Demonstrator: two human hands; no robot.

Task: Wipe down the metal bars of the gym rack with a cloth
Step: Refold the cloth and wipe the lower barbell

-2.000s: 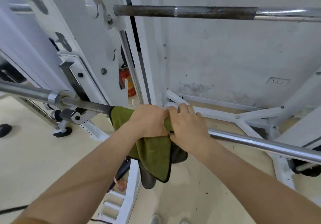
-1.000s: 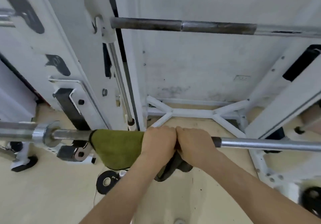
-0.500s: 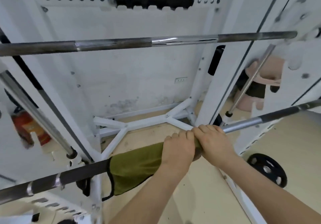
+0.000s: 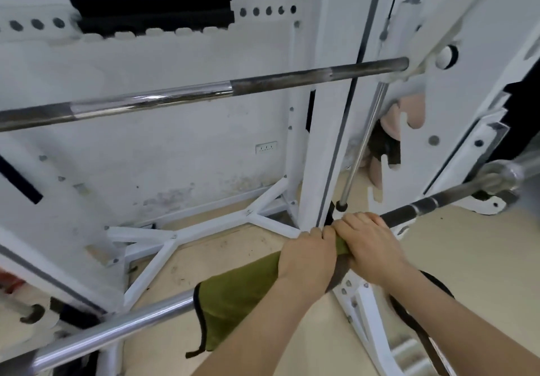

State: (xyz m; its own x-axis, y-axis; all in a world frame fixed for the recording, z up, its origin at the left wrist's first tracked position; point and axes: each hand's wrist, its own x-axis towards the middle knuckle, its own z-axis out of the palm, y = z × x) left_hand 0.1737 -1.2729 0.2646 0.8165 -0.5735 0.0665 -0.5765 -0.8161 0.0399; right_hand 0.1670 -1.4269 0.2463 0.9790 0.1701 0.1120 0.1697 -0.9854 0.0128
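Since half a second ago both hands and the cloth have slid along the lower bar point(image 4: 117, 329) toward its 2 o'clock end. The stretch left bare behind the cloth is now bright chrome rather than dark knurled metal. The view has swung the same way, so the bar's collar point(image 4: 502, 177) has come into sight at 3 o'clock.

The lower bar's long axis runs from 8 o'clock up to 2 o'clock across the lower half of the view. The green cloth point(image 4: 242, 291) sits just below centre, wrapped round this bar with its length along the bar. A loose dark-edged flap hangs off it toward 6 o'clock.

The left hand point(image 4: 306, 256) grips the wrapped cloth, knuckles up and fingers curled over the top of the bar. The right hand point(image 4: 371, 244) touches it on the 2 o'clock side, fingers likewise curled over the bar and clamped on the cloth's end. A little green shows between the two hands.

A second, upper bar point(image 4: 204, 92) crosses the view from 9 o'clock to 1 o'clock, dull at both ends and shiny in the middle. Its right end meets a bracket on the white rack upright point(image 4: 330, 113). A black pad point(image 4: 152, 10) sits on the drilled cross-beam at 11 o'clock.
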